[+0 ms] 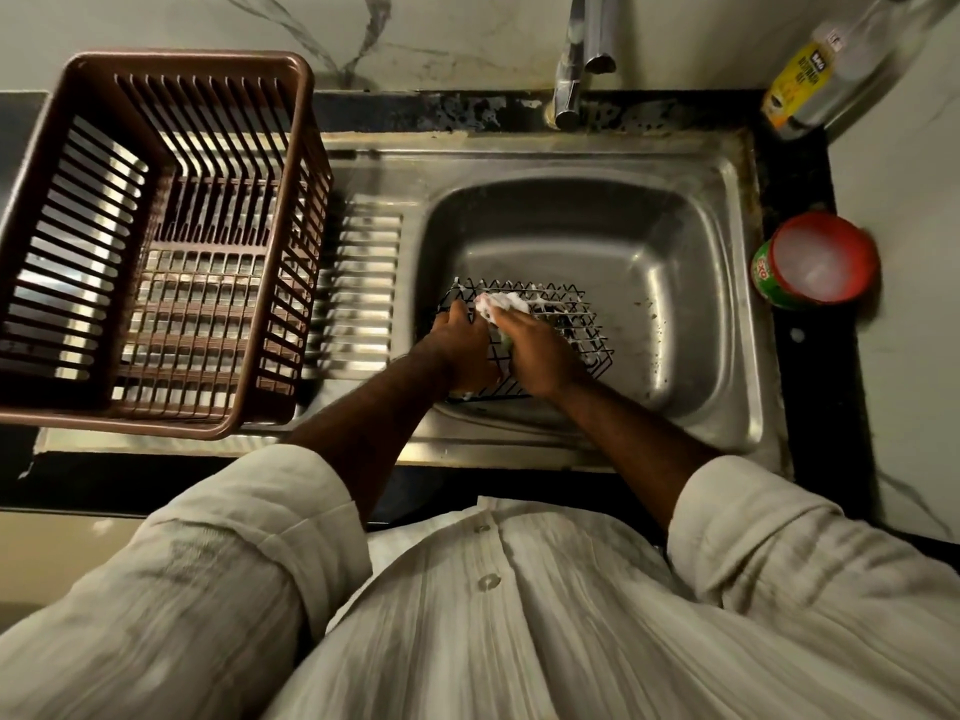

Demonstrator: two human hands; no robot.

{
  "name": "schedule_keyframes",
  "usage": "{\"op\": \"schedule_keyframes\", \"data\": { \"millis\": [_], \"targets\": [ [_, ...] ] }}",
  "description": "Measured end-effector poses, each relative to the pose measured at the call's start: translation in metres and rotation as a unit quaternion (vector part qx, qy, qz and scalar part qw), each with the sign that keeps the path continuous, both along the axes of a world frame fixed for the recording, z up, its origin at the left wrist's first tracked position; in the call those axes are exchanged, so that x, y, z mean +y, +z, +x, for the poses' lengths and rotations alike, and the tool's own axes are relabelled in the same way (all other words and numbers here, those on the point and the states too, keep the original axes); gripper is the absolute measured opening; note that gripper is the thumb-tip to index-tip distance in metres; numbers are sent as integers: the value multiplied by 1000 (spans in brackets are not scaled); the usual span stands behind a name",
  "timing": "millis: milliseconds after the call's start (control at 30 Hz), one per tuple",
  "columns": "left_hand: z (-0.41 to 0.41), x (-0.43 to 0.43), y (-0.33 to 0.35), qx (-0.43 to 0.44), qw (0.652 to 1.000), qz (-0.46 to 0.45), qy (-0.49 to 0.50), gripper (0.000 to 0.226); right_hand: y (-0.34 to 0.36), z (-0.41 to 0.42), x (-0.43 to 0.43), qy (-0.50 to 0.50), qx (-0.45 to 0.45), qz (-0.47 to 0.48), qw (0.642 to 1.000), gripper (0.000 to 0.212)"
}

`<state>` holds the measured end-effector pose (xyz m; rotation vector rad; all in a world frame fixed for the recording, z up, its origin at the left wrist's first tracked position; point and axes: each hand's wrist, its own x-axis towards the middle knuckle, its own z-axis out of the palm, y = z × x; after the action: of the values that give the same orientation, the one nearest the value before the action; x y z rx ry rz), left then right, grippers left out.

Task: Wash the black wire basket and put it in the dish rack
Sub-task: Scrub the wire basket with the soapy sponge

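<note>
The black wire basket (574, 322) lies in the steel sink (691, 283), near its front left side, with white foam on its far rim. My left hand (462, 345) grips the basket's left edge. A soapy scrub sponge (501, 304) is pressed against the wires, and my right hand (537, 356) holds it. The brown plastic dish rack (156, 241) stands on the drainboard to the left of the sink and holds nothing.
The tap (576, 59) hangs over the sink's back edge with no water running. A bottle with a yellow label (810, 80) stands at the back right. A round red-rimmed tub of dish soap (815, 262) sits on the counter right of the sink.
</note>
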<state>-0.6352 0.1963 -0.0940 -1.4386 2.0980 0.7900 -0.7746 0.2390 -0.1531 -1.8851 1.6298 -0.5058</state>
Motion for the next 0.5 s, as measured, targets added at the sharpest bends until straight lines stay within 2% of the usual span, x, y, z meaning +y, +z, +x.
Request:
{"op": "schedule_keyframes", "data": {
  "millis": [167, 333, 500],
  "targets": [
    [1, 2, 0, 0, 1000, -4, 3, 102, -2, -29, -8, -11, 50, 52, 997, 78],
    [4, 3, 1, 16, 1000, -5, 11, 109, 2, -46, -27, -158, 85, 98, 979, 65],
    [5, 6, 1, 33, 999, -10, 15, 109, 7, -48, -52, -259, 117, 99, 954, 52]
  ]
}}
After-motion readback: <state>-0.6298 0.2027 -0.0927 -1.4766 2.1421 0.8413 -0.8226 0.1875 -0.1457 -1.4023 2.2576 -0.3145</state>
